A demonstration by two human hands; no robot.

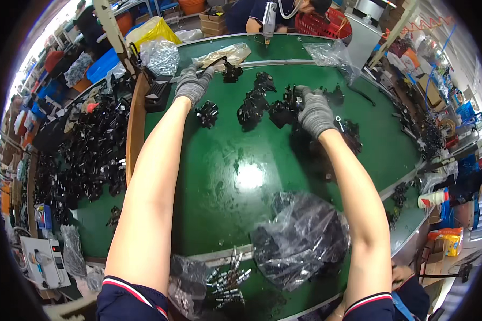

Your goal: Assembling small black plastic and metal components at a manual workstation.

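Both my hands wear grey knit gloves. My left hand [194, 85] reaches to the far left of the green table, its fingers closed on the thin arm of a black mechanical part [231, 71]. Below that hand lies another black part [206, 113], untouched. To the right, my right hand [315, 111] is closed at the edge of a dark cluster, on a black mechanical part [291, 99]; its fingertips are partly hidden. Between my hands, several similar black parts [253, 107] sit in a loose row. More dark pieces [351, 134] lie right of my right wrist.
A wooden divider [137, 125] separates a big heap of black parts [91, 139] at left. A power driver [269, 22] hangs at the far edge. Nearer me are a dark plastic bag [300, 241] and metal pins [230, 281]. Another person [251, 16] is across the table.
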